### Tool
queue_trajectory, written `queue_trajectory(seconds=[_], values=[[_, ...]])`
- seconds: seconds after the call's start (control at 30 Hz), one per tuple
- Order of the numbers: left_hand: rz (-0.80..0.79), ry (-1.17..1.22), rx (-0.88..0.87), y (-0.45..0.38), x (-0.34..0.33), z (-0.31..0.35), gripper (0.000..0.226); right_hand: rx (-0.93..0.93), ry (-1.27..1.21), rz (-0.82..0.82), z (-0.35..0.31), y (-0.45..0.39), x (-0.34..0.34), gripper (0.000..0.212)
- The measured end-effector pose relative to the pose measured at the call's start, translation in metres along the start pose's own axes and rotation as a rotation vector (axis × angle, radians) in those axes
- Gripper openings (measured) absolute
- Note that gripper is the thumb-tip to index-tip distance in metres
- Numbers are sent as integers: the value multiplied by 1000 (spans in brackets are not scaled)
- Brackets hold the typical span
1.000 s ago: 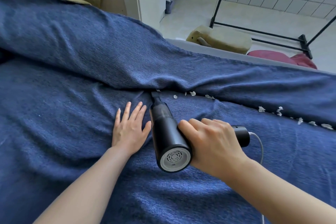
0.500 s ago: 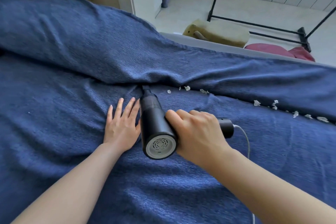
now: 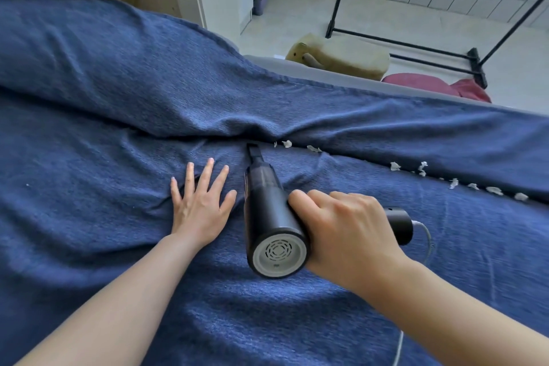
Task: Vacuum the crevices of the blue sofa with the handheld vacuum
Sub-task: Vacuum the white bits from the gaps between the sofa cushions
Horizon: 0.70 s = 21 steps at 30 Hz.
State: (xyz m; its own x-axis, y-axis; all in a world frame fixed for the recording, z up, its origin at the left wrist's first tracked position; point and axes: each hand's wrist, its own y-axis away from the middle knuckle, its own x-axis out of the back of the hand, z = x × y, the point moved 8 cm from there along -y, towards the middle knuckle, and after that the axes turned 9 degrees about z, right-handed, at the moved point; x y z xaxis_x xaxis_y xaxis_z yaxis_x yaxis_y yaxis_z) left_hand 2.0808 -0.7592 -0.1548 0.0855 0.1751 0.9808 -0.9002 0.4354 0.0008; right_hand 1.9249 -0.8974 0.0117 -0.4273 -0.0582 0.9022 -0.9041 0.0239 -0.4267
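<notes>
The blue sofa point(image 3: 104, 92), draped in a dark blue textured cover, fills most of the view; its seat and backrest meet in a crevice point(image 3: 371, 154) running from centre down toward the right. Behind it on the pale tiled floor stand a black metal rack point(image 3: 401, 44), a yellowish cushion point(image 3: 350, 59) and a dark red cushion point(image 3: 421, 83). The handheld vacuum point(image 3: 267, 211), black with a grey vented rear cap, lies on the seat with its narrow nozzle point(image 3: 254, 151) pointing into the crevice. No brand or writing can be read on it; a small mark on the rear cap is too tiny to make out. The right hand point(image 3: 341, 229) curls round the vacuum's handle, from whose end a white cord point(image 3: 427, 235) trails off. The left hand point(image 3: 202, 205) rests flat on the seat just beside the vacuum, fingers straight and spread. White scraps point(image 3: 395, 166) lie scattered along the crevice to the right of the nozzle.
</notes>
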Motion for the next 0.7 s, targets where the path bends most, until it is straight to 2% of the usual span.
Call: queue_trajectory(seconds=[0.1, 0.23, 0.4, 0.7], values=[[-98, -45, -9, 9, 4, 16, 65, -10, 19, -4, 0, 5, 7, 37], [-213, -79, 29, 20, 6, 34, 63, -29, 36, -32, 8, 10, 13, 39], [-300, -11, 98, 10, -21, 19, 58, -73, 59, -51, 28, 14, 15, 40], [-191, -9, 98, 11, -23, 23, 58, -112, 28, -79, 53, 23, 2, 43]])
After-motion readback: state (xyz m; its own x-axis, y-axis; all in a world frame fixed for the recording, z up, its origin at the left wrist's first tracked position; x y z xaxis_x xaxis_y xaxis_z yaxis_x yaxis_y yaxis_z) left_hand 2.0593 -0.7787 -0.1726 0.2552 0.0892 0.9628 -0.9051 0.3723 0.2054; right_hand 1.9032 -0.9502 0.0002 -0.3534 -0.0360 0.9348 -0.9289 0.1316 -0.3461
